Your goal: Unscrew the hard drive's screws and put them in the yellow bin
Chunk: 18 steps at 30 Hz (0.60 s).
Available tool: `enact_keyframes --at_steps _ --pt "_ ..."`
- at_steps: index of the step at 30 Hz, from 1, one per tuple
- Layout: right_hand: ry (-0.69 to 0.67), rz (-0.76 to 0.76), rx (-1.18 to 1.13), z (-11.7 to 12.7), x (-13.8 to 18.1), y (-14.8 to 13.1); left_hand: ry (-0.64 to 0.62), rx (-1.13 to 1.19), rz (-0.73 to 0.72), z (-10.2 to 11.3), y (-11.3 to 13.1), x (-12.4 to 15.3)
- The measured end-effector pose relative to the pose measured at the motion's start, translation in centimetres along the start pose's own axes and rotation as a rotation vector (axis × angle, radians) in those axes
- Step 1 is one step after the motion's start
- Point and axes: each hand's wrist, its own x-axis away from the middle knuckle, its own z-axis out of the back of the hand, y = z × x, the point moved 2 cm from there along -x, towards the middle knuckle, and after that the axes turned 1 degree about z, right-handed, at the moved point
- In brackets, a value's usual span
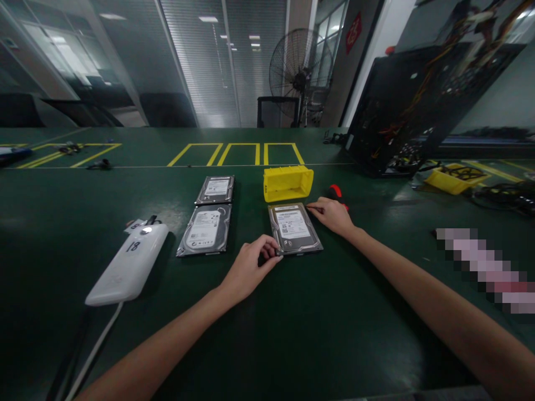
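A hard drive [291, 227] with a white label lies label up on the green table in front of me. My left hand [251, 262] is closed at its near left corner, thumb and forefinger pinched on the edge there. My right hand [332, 214] is closed too, its fingertips together beside the drive's far right corner; whatever they pinch is too small to make out. Just behind the drive, a yellow plastic bin [288, 185] rests on its side, its opening towards me. A red and black tool [335, 192] lies beyond my right hand, partly hidden by it.
Two more hard drives, a far one [215, 189] and a near one [205, 229], lie left of centre. A white corded device [129, 264] marked 18 is further left. On the right stand a black computer case [388, 111] and another yellow bin [453, 178] holding dark parts.
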Motion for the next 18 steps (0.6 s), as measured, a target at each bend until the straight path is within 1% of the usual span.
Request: enact_keyframes --at_steps 6,11,14,18 --pt "-0.005 0.040 -0.043 0.24 -0.05 -0.19 0.010 -0.013 0.003 -0.08 0.07 -0.11" --pt "0.034 -0.002 -0.078 0.54 -0.16 -0.31 0.012 -0.003 -0.016 -0.15 -0.15 -0.08" --pt "-0.010 -0.007 -0.083 0.50 -0.09 -0.35 0.009 -0.004 -0.011 -0.12 -0.22 -0.02" --pt "-0.073 0.025 -0.077 0.49 0.11 -0.42 0.008 0.000 -0.019 -0.11 -0.22 -0.04"
